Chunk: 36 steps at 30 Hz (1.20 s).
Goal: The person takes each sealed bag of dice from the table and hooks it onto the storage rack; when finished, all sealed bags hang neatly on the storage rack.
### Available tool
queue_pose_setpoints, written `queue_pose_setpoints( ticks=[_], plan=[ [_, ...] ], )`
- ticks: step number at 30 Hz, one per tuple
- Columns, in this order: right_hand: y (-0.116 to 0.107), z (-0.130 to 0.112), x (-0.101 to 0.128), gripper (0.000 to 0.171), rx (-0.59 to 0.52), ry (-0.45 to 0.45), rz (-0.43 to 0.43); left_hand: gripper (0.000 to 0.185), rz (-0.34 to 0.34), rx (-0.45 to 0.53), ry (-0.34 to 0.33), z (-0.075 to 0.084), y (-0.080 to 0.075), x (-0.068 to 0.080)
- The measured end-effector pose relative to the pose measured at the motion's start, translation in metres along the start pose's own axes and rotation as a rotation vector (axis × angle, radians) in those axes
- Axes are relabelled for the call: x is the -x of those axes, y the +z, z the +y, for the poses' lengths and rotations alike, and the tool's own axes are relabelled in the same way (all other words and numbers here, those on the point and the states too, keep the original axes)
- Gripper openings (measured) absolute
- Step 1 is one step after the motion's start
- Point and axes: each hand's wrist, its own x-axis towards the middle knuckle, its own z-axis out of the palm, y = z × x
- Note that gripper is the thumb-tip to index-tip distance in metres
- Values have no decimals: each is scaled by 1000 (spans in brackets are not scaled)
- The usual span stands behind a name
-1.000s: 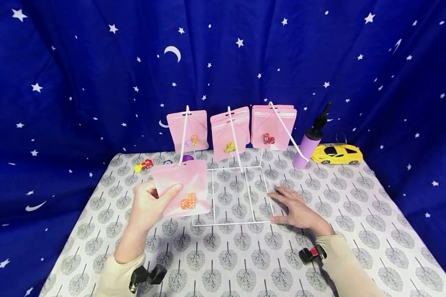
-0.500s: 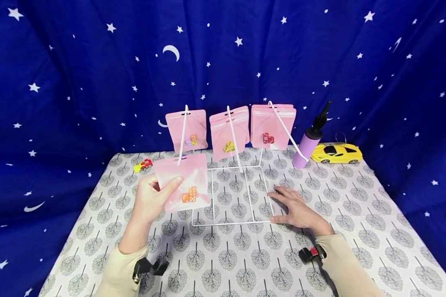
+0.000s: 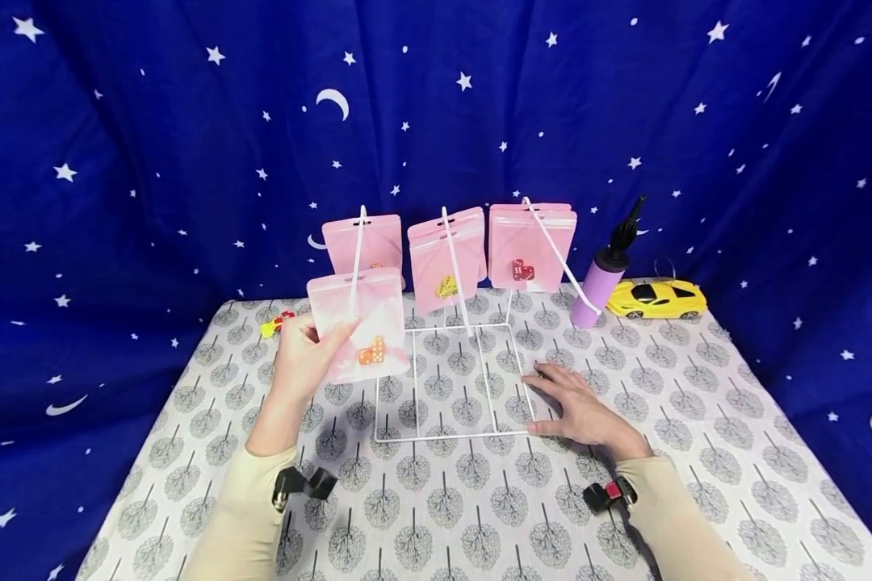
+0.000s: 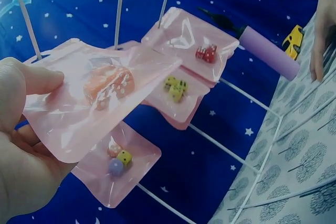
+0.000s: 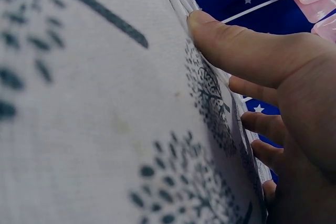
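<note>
My left hand [image 3: 298,363] pinches a pink zip bag [image 3: 337,298] by its left side, thumb in front. Orange dice [image 3: 372,351] show through it. The bag's top meets the left hook [image 3: 359,238] of a white wire rack [image 3: 443,438]; the hook seems to pass through its hang hole. Behind it another pink bag [image 3: 341,242] hangs on that hook; the left wrist view shows its mixed dice [image 4: 119,161]. The right hand [image 3: 581,411] rests on the rack's front right corner, fingers spread, thumb and fingertips at the wire.
Pink bags with yellow dice [image 3: 429,270] hang on the middle hook, and ones with red dice [image 3: 505,246] on the right hook. A purple hand pump [image 3: 597,294] and a yellow toy car [image 3: 657,301] stand right of the rack. A small red and yellow toy [image 3: 272,327] lies left.
My left hand has moved up and away from me, taking the orange-dice bag back along the left hook. It now covers part of the bag behind. The right hand stays put.
</note>
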Motion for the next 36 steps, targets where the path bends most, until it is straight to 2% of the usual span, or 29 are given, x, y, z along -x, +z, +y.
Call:
queue_pose_setpoints(
  ticks=[3, 10, 16, 22, 29, 36],
  plan=[
    [-1, -1, 0, 83, 6, 2, -4, 21, 12, 1, 2, -4, 1, -9],
    [-4, -4, 1, 82, -6, 6, -1, 22, 36, -22, -54, -11, 3, -28],
    [-3, -3, 2, 83, 0, -2, 7, 24, 36, -19, -60, -15, 5, -42],
    [0, -2, 2, 84, -6, -3, 9, 21, 43, 30, -67, -19, 7, -50],
    [2, -2, 3, 84, 2, 9, 8, 26, 32, 30, -103, -22, 7, -58],
    [1, -2, 2, 84, 3, 5, 13, 24, 28, 32, -68, -25, 7, -68]
  ],
)
